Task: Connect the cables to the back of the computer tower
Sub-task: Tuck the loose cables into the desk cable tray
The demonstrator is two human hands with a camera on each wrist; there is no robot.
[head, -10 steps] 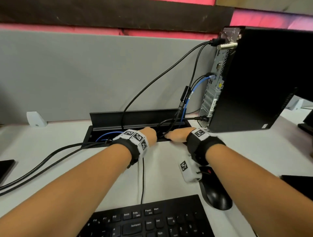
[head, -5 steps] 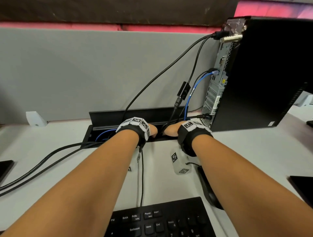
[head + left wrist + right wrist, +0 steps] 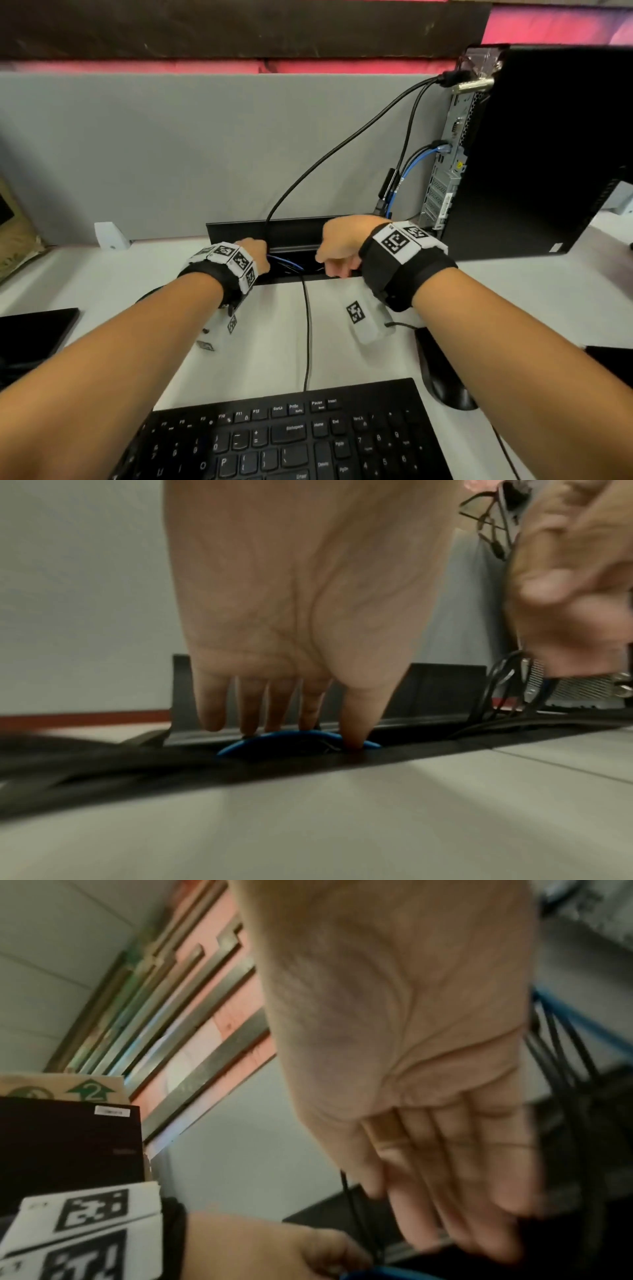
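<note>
The computer tower point(image 3: 548, 154) has a matt black side panel and a bare perforated metal back. Beside it, smooth rubbery black cables point(image 3: 329, 154) and a glossy blue cable point(image 3: 412, 164) hang. Behind the tower stands a grey cloth-covered partition point(image 3: 171, 154); beneath it, a smooth white desk point(image 3: 513, 281). The keyboard point(image 3: 291, 438) looks like matt black plastic.
</note>
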